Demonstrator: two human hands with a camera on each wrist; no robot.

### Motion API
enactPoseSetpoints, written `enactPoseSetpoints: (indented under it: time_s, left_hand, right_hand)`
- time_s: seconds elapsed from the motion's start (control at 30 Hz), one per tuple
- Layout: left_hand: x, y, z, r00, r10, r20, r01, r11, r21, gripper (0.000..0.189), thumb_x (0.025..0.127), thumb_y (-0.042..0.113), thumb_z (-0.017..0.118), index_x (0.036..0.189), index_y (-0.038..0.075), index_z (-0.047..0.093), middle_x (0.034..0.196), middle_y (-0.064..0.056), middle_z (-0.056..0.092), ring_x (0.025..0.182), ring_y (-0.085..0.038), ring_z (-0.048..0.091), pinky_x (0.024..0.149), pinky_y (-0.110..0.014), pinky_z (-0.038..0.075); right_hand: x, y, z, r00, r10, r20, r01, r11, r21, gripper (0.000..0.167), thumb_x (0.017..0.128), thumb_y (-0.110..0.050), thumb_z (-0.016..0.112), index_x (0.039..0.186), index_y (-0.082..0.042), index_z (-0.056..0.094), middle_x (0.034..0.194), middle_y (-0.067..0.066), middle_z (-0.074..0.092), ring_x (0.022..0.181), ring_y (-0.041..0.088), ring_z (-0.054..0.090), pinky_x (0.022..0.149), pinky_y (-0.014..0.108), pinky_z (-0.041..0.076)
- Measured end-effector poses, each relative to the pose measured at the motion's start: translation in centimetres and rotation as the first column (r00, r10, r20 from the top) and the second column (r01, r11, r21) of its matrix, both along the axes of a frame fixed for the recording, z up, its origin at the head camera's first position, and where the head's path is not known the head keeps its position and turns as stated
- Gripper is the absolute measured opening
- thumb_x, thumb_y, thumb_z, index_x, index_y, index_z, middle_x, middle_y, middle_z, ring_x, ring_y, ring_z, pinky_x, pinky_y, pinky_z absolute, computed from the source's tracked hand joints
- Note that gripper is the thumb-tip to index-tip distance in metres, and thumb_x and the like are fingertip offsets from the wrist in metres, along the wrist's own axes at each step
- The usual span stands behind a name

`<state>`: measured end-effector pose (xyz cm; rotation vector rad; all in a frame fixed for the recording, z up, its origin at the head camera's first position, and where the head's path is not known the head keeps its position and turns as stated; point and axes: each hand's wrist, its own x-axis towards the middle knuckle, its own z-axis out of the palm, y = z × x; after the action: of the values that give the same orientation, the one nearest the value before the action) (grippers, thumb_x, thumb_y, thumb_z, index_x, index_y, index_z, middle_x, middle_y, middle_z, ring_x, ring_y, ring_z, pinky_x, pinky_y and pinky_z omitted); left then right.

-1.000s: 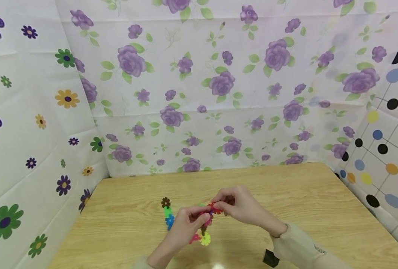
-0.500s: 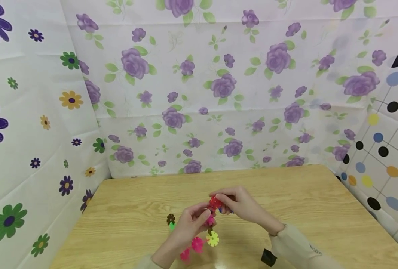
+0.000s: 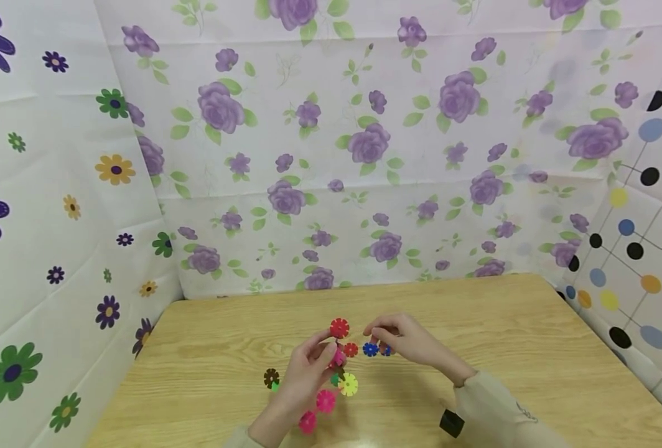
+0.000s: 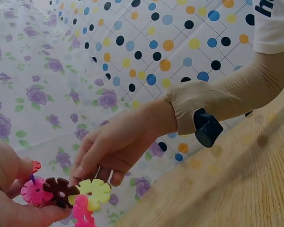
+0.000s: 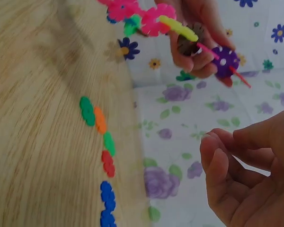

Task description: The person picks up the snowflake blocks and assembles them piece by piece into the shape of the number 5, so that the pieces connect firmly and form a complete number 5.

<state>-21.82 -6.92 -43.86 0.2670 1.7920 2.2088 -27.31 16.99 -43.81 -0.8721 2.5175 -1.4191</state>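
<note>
My left hand [image 3: 303, 373] pinches a chain of interlocking notched plastic discs. A red disc [image 3: 339, 328] stands at the chain's top, with a purple disc [image 5: 225, 61] beside it. Below come pink, a brown disc [image 4: 61, 192] and a yellow disc [image 4: 94, 194]. More pink discs [image 3: 325, 401] hang from there, and the chain's far end shows a brown disc [image 3: 271, 378]. My right hand [image 3: 412, 339] hovers to the right with fingers loosely bent and nothing between them, as the right wrist view shows. Nearest it in the head view are blue discs [image 3: 371, 349].
Loose discs lie in a row on the wooden table [image 5: 38, 142]: a green one [image 5: 87, 111], an orange one [image 5: 100, 120], a light green one [image 5: 109, 144], a red one [image 5: 108, 163] and blue ones [image 5: 107, 196]. Patterned cloth [image 3: 308, 155] encloses the table's back and sides.
My right hand has let go of the red disc, now fixed on the chain, and moved slightly right toward the blue discs. My left hand still holds the chain.
</note>
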Motion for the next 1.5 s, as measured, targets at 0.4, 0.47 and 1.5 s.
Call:
enactPoseSetpoints:
  time_s: [0.4, 0.47, 1.5]
  left_hand:
    - [0.0, -0.4, -0.2, 0.998, 0.062, 0.001, -0.062, 0.998, 0.020, 0.056, 0.100, 0.026, 0.053, 0.143, -0.004, 0.033, 0.103, 0.000, 0.062, 0.098, -0.014, 0.063, 0.085, -0.026, 0.055]
    - [0.0, -0.4, -0.3, 0.997, 0.072, 0.007, -0.072, 0.997, 0.012, 0.056, 0.100, 0.026, 0.053, 0.144, -0.003, 0.033, 0.103, 0.001, 0.062, 0.097, -0.012, 0.063, 0.085, -0.026, 0.055]
    - [0.5, -0.3, -1.0, 0.996, 0.086, -0.012, -0.085, 0.996, 0.036, 0.058, 0.096, 0.028, 0.060, 0.148, 0.030, 0.035, 0.080, 0.011, 0.062, 0.060, -0.002, 0.045, 0.051, -0.015, 0.039]
  right_hand:
    - [-1.4, 1.1, -2.7, 0.999, 0.015, 0.044, -0.018, 0.998, 0.065, 0.023, 0.101, -0.014, 0.050, 0.109, -0.005, 0.069, 0.089, 0.019, 0.068, 0.071, 0.029, 0.064, 0.058, 0.037, 0.055]
    - [-1.7, 1.2, -3.1, 0.999, 0.013, 0.049, -0.017, 0.996, 0.083, 0.022, 0.100, -0.012, 0.051, 0.109, -0.002, 0.069, 0.087, 0.020, 0.068, 0.070, 0.030, 0.063, 0.057, 0.034, 0.054]
    - [-3.7, 0.4, -7.0, 0.957, -0.282, -0.070, 0.287, 0.878, 0.383, 0.030, 0.070, -0.006, 0.084, 0.086, -0.006, 0.059, 0.079, 0.002, 0.057, 0.073, 0.015, 0.050, 0.066, 0.030, 0.044]
